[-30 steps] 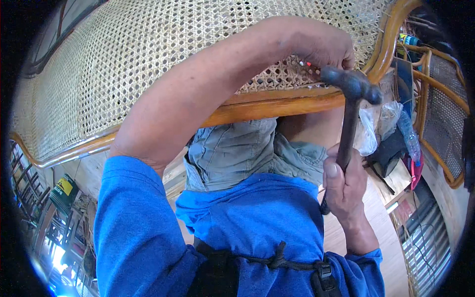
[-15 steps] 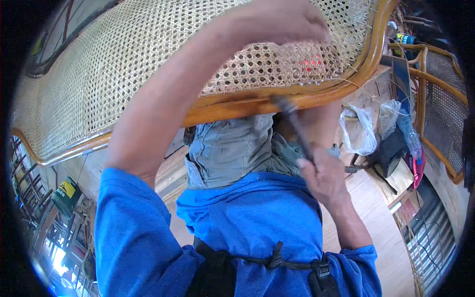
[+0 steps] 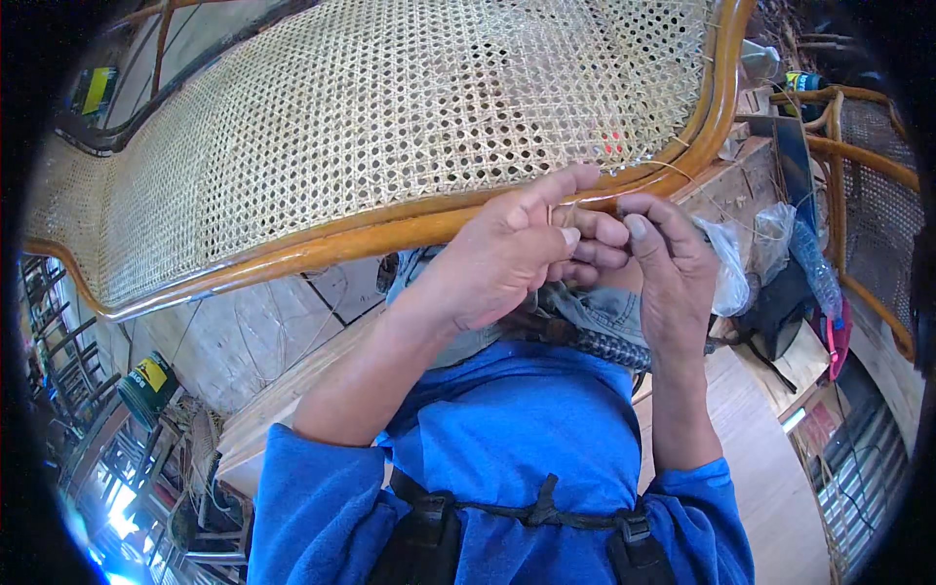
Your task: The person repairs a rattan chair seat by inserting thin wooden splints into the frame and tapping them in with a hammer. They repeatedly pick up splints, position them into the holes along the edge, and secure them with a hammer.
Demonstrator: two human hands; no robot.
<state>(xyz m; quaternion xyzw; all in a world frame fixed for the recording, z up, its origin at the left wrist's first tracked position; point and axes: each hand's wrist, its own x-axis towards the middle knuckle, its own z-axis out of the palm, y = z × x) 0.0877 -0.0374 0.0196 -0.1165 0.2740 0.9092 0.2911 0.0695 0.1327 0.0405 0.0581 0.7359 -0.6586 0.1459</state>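
Observation:
A woven cane panel (image 3: 322, 127) in a curved, varnished wooden frame (image 3: 390, 237) lies before me. My left hand (image 3: 517, 249) is over the frame's near edge. Its index finger points outward, and the thumb and other fingers close round something too small to make out. Beside it, my right hand (image 3: 673, 263) pinches thumb and index fingertip together, close to the left fingers; what lies between them cannot be seen. Across my lap rests a tool with a dark ribbed handle (image 3: 609, 348), its head hidden. A loose cane strand (image 3: 687, 174) sticks out at the frame's right corner.
Clear plastic bags (image 3: 726, 268) and a plastic bottle (image 3: 811, 258) lie at the right. Beyond them stands another cane-panelled frame (image 3: 873, 146). A green and yellow can (image 3: 148, 385) is at the left, near a wooden board (image 3: 292, 375).
My right hand has let go of the dark-handled tool and moved up to the frame's edge. My left hand has come down from above the cane panel to meet it.

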